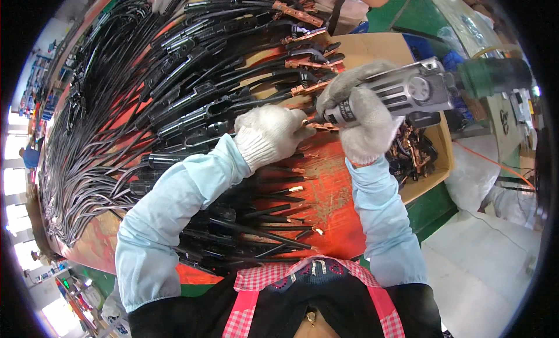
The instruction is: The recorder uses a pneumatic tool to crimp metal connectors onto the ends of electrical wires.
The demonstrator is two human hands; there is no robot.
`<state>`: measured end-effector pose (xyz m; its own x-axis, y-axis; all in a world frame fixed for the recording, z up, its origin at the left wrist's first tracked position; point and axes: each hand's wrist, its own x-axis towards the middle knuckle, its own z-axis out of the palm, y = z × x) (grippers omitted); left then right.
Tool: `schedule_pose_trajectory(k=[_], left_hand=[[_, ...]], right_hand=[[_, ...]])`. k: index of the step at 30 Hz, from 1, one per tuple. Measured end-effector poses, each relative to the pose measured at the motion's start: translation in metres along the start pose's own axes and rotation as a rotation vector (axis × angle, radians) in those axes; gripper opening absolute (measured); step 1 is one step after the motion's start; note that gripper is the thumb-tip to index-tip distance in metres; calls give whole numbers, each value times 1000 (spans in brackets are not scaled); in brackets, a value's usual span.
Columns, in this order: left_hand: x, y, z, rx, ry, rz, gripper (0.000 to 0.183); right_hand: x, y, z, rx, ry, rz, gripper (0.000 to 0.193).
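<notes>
At centre frame, over an orange-red bench (335, 181): left hand (271, 134) in a white knit glove, fingers curled and pinched on a copper clamp jaw (321, 126) at the bench's middle. Just right of it, right hand (361, 119), also gloved, wrapped tight around a grey power screwdriver (402, 93), its tip meeting the same copper piece between the two hands. Pale blue sleeves (174, 204) running up from the lower edge, above a pink checked apron (317, 274). Spread across the upper left and centre, rows of black cable clamps (198, 99) with copper jaws, cables (75, 163) fanning toward the left rim. At right, behind the tool, a cardboard box (434, 163) of loose copper and black parts. Green hose (495, 76) trailing from the tool toward the upper right.
</notes>
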<state>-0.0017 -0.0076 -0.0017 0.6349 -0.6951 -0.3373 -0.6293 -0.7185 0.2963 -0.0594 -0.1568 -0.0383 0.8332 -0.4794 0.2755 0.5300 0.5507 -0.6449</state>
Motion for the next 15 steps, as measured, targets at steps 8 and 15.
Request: schedule_pose_trajectory(k=[8,15], left_hand=[[1,-20,4,101,312,118,24],[49,-54,-1,405,740,364,35]], right_hand=[[22,-62,-22,-295,204,-34,23],[-8,-154,-189,-1448,503,475,55]])
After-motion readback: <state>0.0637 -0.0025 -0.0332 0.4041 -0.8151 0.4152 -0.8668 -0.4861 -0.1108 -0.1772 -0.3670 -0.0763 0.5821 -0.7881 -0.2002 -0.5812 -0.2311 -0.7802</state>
